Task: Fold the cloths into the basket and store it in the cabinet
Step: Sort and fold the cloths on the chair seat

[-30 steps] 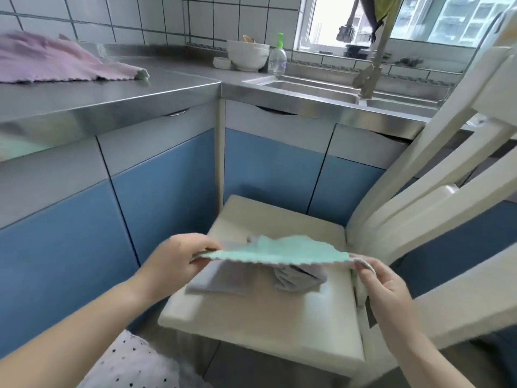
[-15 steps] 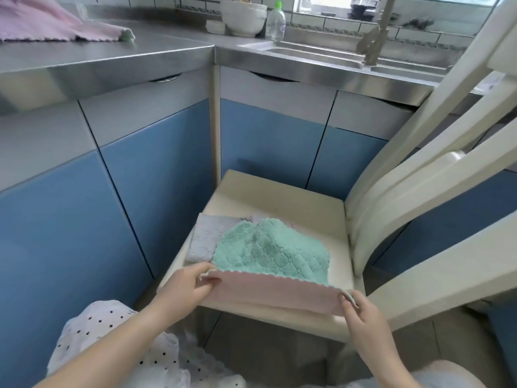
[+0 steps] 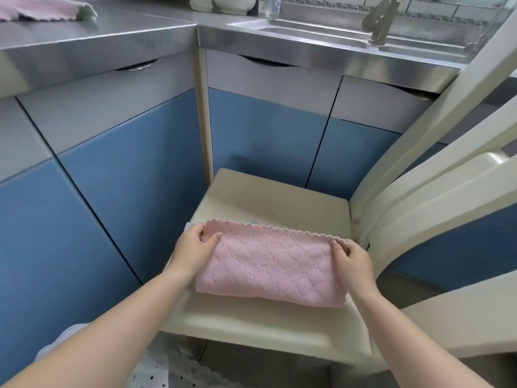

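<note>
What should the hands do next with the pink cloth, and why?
Probably fold it in half again, sideways. The pink cloth lies folded once on the chair seat, long and wide, and the left hand and right hand pinch its two far corners.

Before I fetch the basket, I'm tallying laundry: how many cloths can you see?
2 plainly: a pink cloth on the chair seat, another pink cloth on the counter. A pale edge beneath hints at more hidden.
</note>
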Tool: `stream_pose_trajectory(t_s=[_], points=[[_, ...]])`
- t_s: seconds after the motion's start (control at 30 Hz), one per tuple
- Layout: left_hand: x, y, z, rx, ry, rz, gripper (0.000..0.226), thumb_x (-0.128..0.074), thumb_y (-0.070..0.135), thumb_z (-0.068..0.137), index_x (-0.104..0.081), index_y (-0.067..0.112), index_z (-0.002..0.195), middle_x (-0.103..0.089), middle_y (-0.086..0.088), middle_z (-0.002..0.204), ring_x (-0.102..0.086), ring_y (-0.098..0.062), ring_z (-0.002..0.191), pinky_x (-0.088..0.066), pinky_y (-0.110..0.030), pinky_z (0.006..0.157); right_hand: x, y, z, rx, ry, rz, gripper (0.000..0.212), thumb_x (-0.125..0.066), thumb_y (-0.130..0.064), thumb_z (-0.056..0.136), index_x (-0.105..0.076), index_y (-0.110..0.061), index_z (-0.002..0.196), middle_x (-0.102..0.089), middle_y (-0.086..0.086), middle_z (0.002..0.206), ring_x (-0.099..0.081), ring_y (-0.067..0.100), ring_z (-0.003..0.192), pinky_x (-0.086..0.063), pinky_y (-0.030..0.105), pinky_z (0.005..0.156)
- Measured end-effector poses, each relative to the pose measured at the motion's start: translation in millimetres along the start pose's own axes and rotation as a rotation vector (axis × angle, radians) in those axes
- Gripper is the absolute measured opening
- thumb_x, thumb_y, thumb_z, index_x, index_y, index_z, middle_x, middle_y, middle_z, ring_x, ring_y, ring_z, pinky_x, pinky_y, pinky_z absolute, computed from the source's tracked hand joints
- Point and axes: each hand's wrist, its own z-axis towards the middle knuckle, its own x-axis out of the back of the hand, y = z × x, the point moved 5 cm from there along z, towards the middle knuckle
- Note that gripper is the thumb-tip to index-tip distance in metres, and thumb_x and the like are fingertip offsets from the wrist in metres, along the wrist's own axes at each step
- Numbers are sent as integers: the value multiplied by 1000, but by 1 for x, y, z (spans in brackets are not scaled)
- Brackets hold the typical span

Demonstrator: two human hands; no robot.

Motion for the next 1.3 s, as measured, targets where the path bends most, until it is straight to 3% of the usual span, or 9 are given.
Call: stream_pose_trajectory(t_s=[0.2, 0.3, 0.43, 0.6, 0.77, 0.93, 1.1, 1.2, 1.3], points=[[-13, -14, 17, 54, -17, 92, 20, -62, 32, 87, -60, 12, 88, -62, -4, 83, -59, -26, 82, -42, -34, 66, -10, 12, 14, -35, -11, -75, 13, -51, -34, 93, -62, -32, 87, -66, -12, 88, -59, 16, 90, -40, 29, 73], [-15, -14, 15, 41, 6, 67, 28, -62, 27, 89, -56, 15, 114, -57, 1, 111, -55, -17, 101, -44, -32, 87, -10, 8, 15, -70, 5, -107, 22, -51, -28, 94, -61, -18, 111, -64, -1, 108, -57, 20, 105, -40, 29, 83], [-13, 12, -9, -268, 209, 197, 36, -55, 12, 91, -53, 11, 127, -48, -5, 134, -39, -19, 128, -25, -28, 110, -8, -34, -9, 194, 83, -177, 41, -52, -17, 94, -48, -11, 134, -46, 6, 139, -39, 20, 131, -24, 27, 107], [-80, 38, -54, -576, -29, 337, 49, -38, 12, 91, -42, 7, 140, -37, -3, 149, -21, -11, 141, -9, -27, 117, -71, -62, -69, 455, -123, -401, 43, -42, -24, 94, -47, -17, 137, -36, 4, 149, -25, 20, 142, -13, 47, 113], [-111, 9, -46, -470, -110, 724, 56, -14, 29, 96, -14, 14, 150, -11, -2, 159, -5, -14, 146, 6, -32, 117, -105, -23, -60, 438, -285, -755, 51, -28, -42, 98, -20, -31, 148, -9, -5, 159, -2, 11, 146, 6, 44, 115], [-106, -7, -37, -442, -130, 940, 62, -15, 48, 98, -11, 13, 150, -7, -6, 159, -4, -20, 146, 5, -39, 117, -90, 7, -48, 429, -291, -821, 64, -28, -60, 92, -20, -32, 148, -13, -2, 159, -9, 16, 146, 1, 44, 116], [-98, -11, -33, -410, -123, 948, 68, -15, 55, 96, -11, 14, 150, -1, -5, 159, 2, -20, 147, 10, -37, 116, -74, 22, -40, 397, -284, -860, 67, -18, -66, 90, -9, -35, 149, -7, -6, 159, -2, 12, 146, 6, 40, 115], [-98, -12, -32, -392, -128, 944, 69, -14, 55, 96, -11, 14, 150, -1, -6, 159, 3, -19, 147, 9, -38, 116, -65, 24, -40, 347, -293, -858, 68, -17, -65, 90, -13, -33, 149, -9, -8, 159, -3, 10, 145, 5, 44, 115], [-97, -10, -27, -382, -172, 922, 68, -20, 54, 96, -12, 14, 150, -2, -5, 159, 2, -20, 147, 6, -39, 117, -61, 7, -28, 314, -261, -773, 54, -32, -57, 92, -42, -27, 136, -36, -4, 148, -26, 14, 139, -7, 49, 113]])
